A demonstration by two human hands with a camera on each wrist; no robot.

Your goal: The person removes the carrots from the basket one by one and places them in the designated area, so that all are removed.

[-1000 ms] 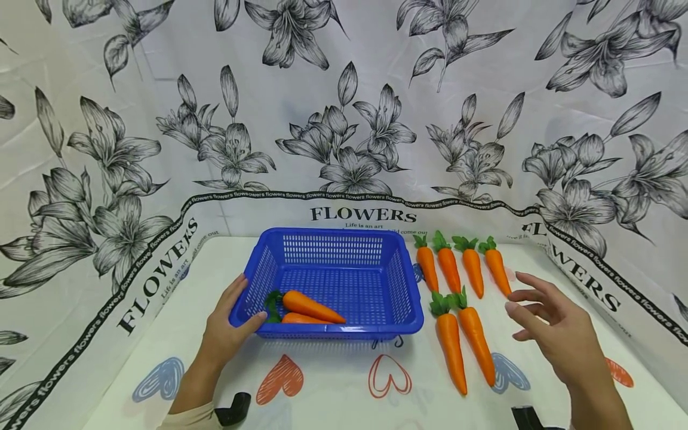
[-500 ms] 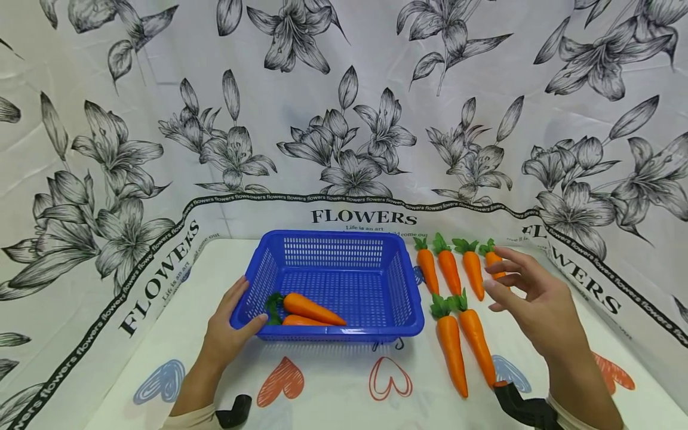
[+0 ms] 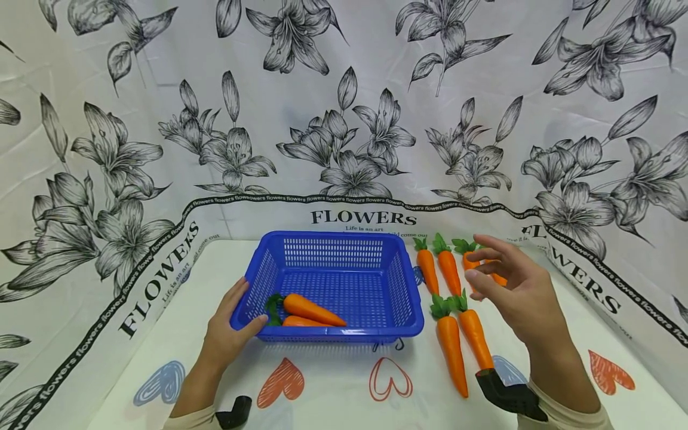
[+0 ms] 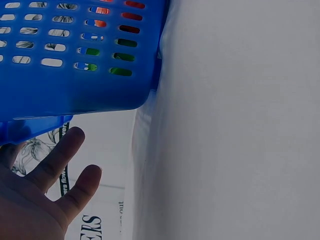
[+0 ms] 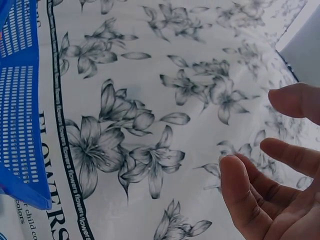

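Note:
A blue plastic basket [image 3: 344, 332] stands in the middle of the table in the head view, with two orange carrots [image 3: 312, 309] lying at its front left. My left hand [image 3: 228, 328] holds the basket's front left corner, thumb over the rim and fingers along the outer side. In the left wrist view, two of its fingers [image 4: 82, 187] extend apart below the rim. Over the right end of the back carrot row, my right hand [image 3: 518, 292] hovers with bent, spread fingers and holds nothing. It partly hides two carrots [image 3: 497, 276] there.
Right of the basket, several carrots [image 3: 448, 272] form the back row; two more [image 3: 452, 352] lie in front. The white tablecloth [image 3: 333, 382] has printed hearts. A flower-printed cloth [image 3: 344, 149] rises behind. Black curved pieces [image 3: 507, 391] sit at both wrists.
My right hand has moved left and away from me, from beside the carrots to over the back row's right end. My left hand and the basket keep their places.

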